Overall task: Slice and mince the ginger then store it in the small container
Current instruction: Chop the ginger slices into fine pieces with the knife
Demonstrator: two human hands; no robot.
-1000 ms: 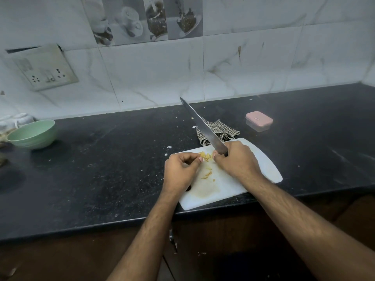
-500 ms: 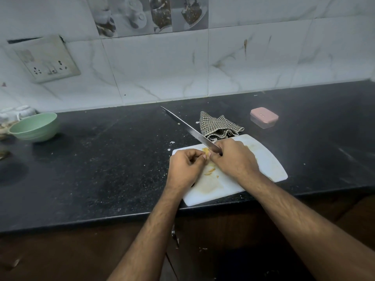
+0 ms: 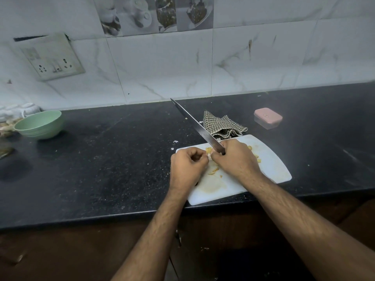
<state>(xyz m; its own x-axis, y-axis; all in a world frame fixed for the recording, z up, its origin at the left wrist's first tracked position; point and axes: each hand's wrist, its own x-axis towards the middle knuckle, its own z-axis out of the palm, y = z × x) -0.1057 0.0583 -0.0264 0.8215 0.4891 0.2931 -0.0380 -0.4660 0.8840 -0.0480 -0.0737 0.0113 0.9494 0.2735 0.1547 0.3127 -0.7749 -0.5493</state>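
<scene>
On the white cutting board [image 3: 272,169] the ginger [image 3: 208,150] sits pinched between the curled fingers of the left hand [image 3: 187,166] and the right hand [image 3: 236,159], which grips the knife [image 3: 197,126] with its blade angled up and away (tip over the counter). Loose peelings [image 3: 213,171] lie just below both hands. The pink-lidded small container [image 3: 267,118] stands well apart, behind the board.

The cloth [image 3: 223,125] lies just behind the cutting board [image 3: 272,169], the small container [image 3: 267,118] farther right, the bowl [image 3: 39,124] far left.
</scene>
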